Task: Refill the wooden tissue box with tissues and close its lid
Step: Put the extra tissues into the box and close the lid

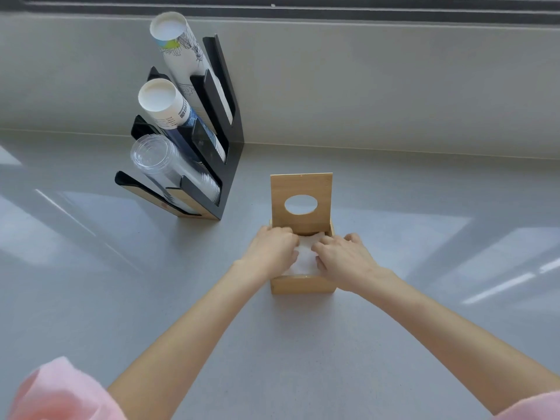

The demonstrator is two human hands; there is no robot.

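Both hands rest palm-down over the open wooden tissue box (303, 284), the left hand (269, 248) and right hand (342, 256) with fingers bent and pressed onto the white tissues (306, 254) lying between them inside the box. Just beyond the fingertips, the lid (301, 203) stands upright, its oval hole showing. Farther off beyond the left hand stands a black cup rack (224, 131).

We see soft, even daylight, bright but cool. Pale window-shaped glare patches streak the glossy counter (394, 344) at left and right. Shadows are faint, darkest under the cup rack (209, 165). Wide-angle distortion bows the back wall (394, 86) and stretches the edges. The pink sleeves (60, 392) at the bottom corners are blurred.
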